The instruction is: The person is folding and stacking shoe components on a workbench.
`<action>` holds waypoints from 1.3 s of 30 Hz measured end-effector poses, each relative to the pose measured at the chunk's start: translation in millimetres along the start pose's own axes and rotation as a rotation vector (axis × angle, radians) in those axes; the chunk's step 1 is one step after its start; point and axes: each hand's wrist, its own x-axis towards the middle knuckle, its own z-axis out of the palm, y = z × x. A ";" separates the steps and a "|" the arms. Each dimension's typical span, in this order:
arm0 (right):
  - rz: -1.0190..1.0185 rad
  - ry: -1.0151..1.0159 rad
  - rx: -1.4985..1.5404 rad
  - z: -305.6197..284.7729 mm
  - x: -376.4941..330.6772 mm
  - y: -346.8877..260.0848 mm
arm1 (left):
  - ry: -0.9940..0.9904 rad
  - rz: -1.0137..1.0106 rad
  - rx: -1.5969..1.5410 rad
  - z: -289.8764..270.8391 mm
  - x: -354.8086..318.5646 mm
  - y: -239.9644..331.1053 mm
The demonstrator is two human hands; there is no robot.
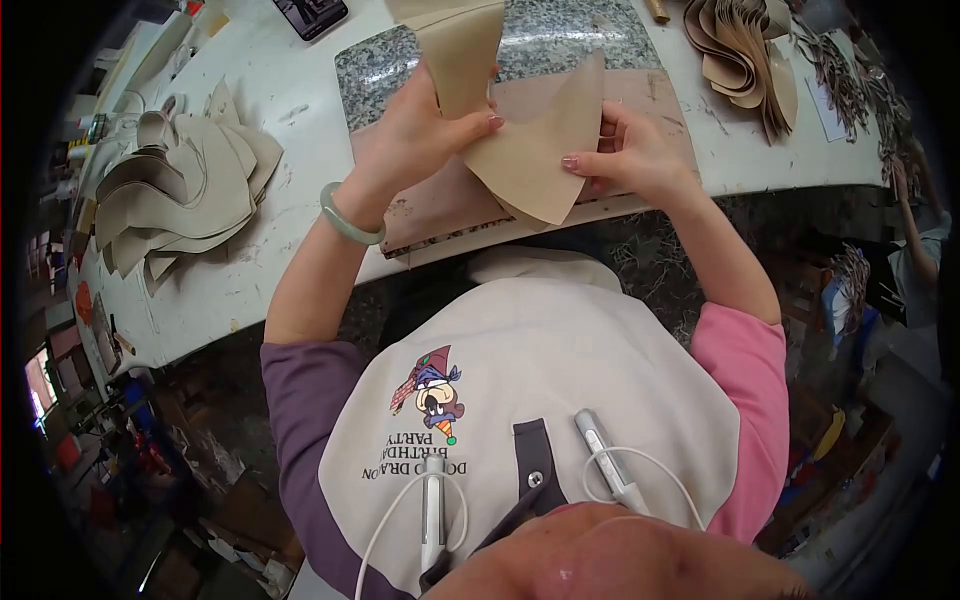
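Observation:
A curved, tan leather-like piece (535,165) is held up over the work board, its pale upper part bending away beyond my left hand (415,130). That hand, with a green bangle on its wrist, grips the piece with the thumb on top; its other fingers are mostly hidden behind. My right hand (640,155) pinches the right edge between thumb and fingers. The piece's lower point hangs near the table's front edge. Beneath it lie a brownish board (430,212) and a speckled stone slab (375,80).
A loose stack of cream cut pieces (205,190) lies left on the white table (290,170). Folded brown pieces (735,50) sit at the far right, beside bundled thin strips (835,80). A phone (310,14) rests at the back left.

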 end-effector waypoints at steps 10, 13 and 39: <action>-0.154 0.183 -0.141 13.3 -8.6 28.7 | -0.061 -0.059 0.394 -0.3 13.9 -16.0; -0.172 0.235 -0.245 18.6 -11.3 29.9 | -0.080 -0.037 0.408 -0.3 17.2 -16.9; -0.436 0.781 -0.863 -23.3 -8.4 24.7 | -0.025 0.447 0.702 4.3 18.0 -38.0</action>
